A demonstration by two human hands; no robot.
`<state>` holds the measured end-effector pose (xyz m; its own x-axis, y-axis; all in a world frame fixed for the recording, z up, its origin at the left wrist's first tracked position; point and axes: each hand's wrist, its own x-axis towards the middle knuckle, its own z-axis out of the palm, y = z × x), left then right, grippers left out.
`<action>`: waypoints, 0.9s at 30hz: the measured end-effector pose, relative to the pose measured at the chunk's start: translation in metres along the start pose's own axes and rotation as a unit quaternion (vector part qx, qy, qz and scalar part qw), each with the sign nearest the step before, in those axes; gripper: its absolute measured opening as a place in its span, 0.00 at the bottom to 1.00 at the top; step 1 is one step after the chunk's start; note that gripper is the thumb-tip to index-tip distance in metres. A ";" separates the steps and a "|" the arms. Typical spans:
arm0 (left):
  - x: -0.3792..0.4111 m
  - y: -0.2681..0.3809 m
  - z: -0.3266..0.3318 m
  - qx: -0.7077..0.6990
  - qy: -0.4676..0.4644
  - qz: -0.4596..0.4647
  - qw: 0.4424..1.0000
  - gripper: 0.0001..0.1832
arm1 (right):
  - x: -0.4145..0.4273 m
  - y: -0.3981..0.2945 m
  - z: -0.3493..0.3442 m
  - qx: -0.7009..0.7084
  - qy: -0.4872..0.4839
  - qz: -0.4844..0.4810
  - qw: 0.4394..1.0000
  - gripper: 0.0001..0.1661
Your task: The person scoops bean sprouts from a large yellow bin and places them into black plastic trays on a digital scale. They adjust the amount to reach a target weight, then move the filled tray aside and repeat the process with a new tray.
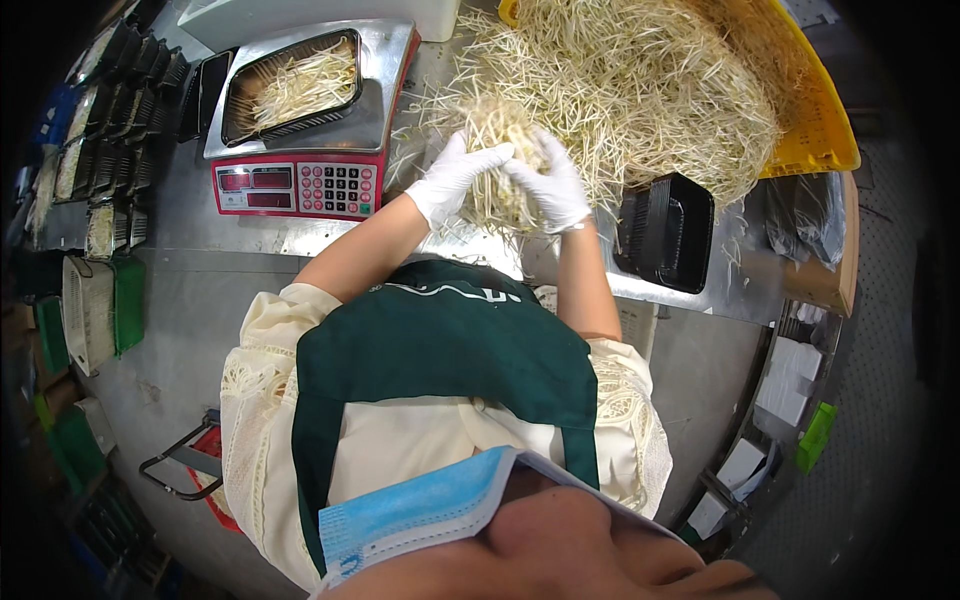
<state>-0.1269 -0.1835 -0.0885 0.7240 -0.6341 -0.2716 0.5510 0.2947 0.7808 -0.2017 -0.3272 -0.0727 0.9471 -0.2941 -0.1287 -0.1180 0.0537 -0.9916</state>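
Observation:
My left hand [457, 178] and my right hand [556, 184], both in white gloves, hold a loose bunch of bean sprouts [502, 199] between them, just above the steel table's front part. Some strands are blurred at its top. Directly behind the bunch spreads a large heap of bean sprouts [622, 97]. To the left stands a digital weighing scale [300, 184] with a red body and steel pan. On the pan a black plastic tray [300, 124], slightly turned, contains a portion of sprouts. A stack of black plastic trays [667, 232] lies on its side right of my right hand.
A yellow plastic crate [821, 142] tips sprouts onto the table at the back right. Behind the scale sits a white container [322, 15]. Filled black trays [101, 142] are stacked at the far left. An open cardboard box [847, 247] with plastic bags stands at the table's right end.

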 end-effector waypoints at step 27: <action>-0.018 -0.008 -0.064 0.018 0.114 -0.084 0.990 0.15 | 0.017 0.038 -0.095 -0.465 0.152 -0.099 0.866 0.40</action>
<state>-0.1178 -0.1289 -0.1262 0.6997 -0.4934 -0.5167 0.6603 0.1707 0.7313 -0.2182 -0.4207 -0.1141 0.8703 -0.4554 0.1875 -0.2860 -0.7773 -0.5604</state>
